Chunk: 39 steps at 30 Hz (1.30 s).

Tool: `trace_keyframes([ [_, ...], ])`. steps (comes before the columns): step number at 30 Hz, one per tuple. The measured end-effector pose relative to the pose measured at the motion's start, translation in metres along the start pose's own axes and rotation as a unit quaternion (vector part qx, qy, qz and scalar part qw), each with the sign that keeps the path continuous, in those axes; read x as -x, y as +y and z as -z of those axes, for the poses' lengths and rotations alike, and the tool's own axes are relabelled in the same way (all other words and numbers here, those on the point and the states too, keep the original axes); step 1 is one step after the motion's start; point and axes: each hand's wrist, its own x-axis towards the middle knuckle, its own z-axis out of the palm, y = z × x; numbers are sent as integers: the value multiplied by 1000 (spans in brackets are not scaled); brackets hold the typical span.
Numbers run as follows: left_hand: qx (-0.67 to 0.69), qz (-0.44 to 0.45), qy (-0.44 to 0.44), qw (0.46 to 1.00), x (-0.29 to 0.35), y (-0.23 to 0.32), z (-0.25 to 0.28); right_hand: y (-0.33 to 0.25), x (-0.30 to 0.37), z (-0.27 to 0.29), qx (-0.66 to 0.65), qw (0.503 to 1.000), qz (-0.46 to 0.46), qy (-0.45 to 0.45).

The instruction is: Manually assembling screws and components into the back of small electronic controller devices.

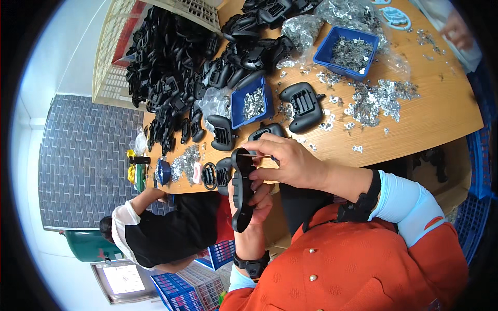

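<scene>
Just off the table edge, a black game controller shell (240, 179) stands on its side in my left hand (261, 205), whose fingers wrap round it from below. My right hand (290, 160) pinches a thin metal tool (255, 155) with a dark end. Its shaft reaches across to the upper part of the shell; its tip is too small to make out. Beyond my hands lie more controller shells (302, 107), some with open slots facing up. A blue bin (268, 98) of small silver metal pieces sits behind them.
A heap of black shells (168, 67) spills from a cream crate (111, 49). Another blue bin (326, 61), plastic bags (301, 32) and loose metal pieces (378, 101) cover the far table. A person in black (176, 230) works at left; another person's hand (456, 32) shows far right.
</scene>
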Motion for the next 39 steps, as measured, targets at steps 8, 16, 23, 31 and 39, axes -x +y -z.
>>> trace_keyframes([
  [8, -14, -13, -2, 1000, 1, -8, 6, -2, 3, 7, 23, 1000, -9, -7],
  [16, -15, 10, 13, 1000, -5, -9, 0, 3, 10, -8, 8, 998, -28, 55],
  [23, -6, 5, 19, 1000, -5, -9, 7, 7, 13, -2, 54, 997, 13, 44],
  [31, 15, 31, 14, 999, -8, -26, 4, 16, 13, 0, 152, 986, 38, 52],
  [39, 55, 33, 0, 998, -12, -18, 8, 15, 16, 3, 0, 999, -10, 50],
])
